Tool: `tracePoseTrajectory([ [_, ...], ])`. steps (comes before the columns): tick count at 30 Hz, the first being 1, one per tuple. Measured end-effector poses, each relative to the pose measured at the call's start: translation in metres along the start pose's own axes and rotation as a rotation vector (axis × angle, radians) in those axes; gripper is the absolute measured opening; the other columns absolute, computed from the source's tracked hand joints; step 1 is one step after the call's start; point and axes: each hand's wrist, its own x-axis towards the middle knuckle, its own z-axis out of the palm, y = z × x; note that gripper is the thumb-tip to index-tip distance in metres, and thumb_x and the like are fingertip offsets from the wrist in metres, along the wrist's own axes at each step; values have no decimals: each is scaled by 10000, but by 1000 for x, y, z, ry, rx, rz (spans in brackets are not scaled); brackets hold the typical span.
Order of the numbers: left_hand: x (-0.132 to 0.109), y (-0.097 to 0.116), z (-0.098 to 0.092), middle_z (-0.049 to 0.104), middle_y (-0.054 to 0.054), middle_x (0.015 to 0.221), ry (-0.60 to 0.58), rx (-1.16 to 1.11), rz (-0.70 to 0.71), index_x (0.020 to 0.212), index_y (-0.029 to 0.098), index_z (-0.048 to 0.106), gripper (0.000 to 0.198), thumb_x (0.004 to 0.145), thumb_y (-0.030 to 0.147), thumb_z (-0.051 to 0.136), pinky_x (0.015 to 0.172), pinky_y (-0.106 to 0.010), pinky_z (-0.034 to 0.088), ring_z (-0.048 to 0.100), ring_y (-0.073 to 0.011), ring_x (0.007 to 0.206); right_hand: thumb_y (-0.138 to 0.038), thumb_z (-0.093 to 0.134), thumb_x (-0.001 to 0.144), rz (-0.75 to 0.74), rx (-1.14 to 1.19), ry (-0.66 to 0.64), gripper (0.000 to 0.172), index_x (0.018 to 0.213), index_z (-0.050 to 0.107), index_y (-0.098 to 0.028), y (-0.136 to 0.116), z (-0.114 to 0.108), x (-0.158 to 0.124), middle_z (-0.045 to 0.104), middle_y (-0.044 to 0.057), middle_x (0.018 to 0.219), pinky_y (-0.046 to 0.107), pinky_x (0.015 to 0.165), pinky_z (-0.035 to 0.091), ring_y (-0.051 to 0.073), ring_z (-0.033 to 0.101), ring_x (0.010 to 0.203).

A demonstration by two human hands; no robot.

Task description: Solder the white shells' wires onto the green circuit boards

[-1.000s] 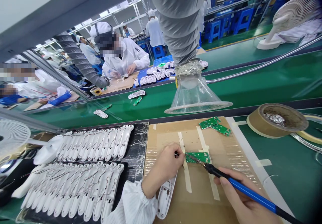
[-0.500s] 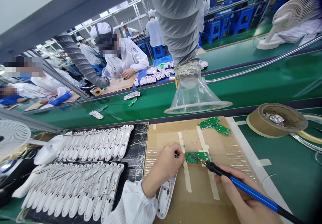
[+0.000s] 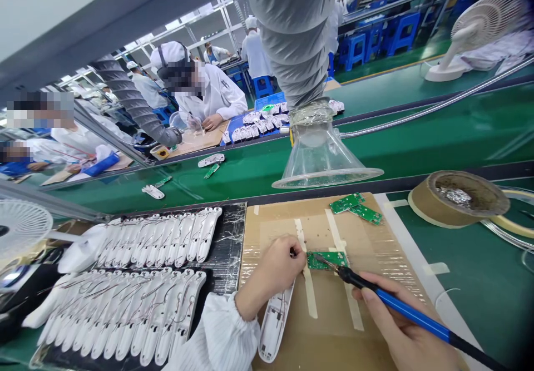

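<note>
Far left, white fan (image 3: 25, 223), then two rows of white plastic shells (image 3: 158, 240) with thin wires, set out on black mat (image 3: 231, 232). Next, single white shell (image 3: 273, 329) on cardboard (image 3: 300, 349), partly under left hand (image 3: 281, 262). Left hand with curled fingers, thumb and index close together just beside left end of green circuit board (image 3: 329, 255); cannot tell if pinching anything. Green circuit board flat on cardboard, near tape strips (image 3: 311, 298). Above, clear funnel (image 3: 327, 159). Two spare boards (image 3: 367, 213) overlapping near top edge of cardboard. Right hand (image 3: 411, 340) with fingers wrapped on soldering iron (image 3: 411, 313), tip at left part of green circuit board; contact too small to tell. Far right, tape roll (image 3: 434, 204) with foil (image 3: 459, 197) inside.
</note>
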Motion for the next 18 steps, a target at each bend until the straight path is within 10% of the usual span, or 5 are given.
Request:
tracePoseTrajectory([
  [18,4,5,-2,600,22,718,-30,10,-44,622,205,499,228,810,86,546,720,-303,367,548,-165,752,-457,663,1047,-89,-71,-12,185,1161,778,-367,16,-1,-1,832,-58,1006,79,764,597,138,821,871],
])
